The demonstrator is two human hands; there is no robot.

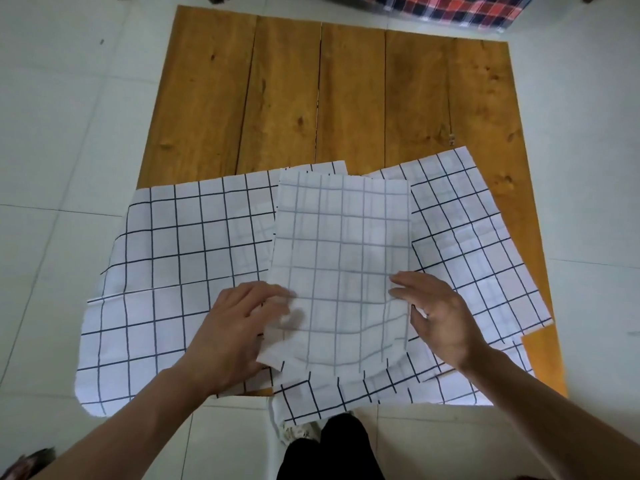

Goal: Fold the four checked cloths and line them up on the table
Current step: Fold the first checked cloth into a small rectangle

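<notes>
Looking down from the head camera, the folded cloth (pixel 341 268) lies over the middle of the table's near edge, stacked on the spread cloths beneath it. Its long axis runs from the near edge toward the far edge, with the far short end square and the near short end rumpled and sagging close to the table's (pixel 287 98) near rim.

The left hand (pixel 235 327) sits at the folded cloth's near-left corner; its fingers are blurred, so I cannot tell whether they pinch the edge or only press on it. The right hand (pixel 438 317) rests at the near-right side with fingers loosely spread and fairly straight, the tips touching the fabric rather than clamped on it.

The risk, as I judge it, lies in the layers underneath. The left spread cloth (pixel 166 271) overhangs the table's left and near edges, and the right spread cloth (pixel 485 244) reaches the right edge; sliding or lifting the folded piece could drag these with it and pull one off onto the floor. The loose near end could also fall open if only one side is held, spoiling the fold.
</notes>
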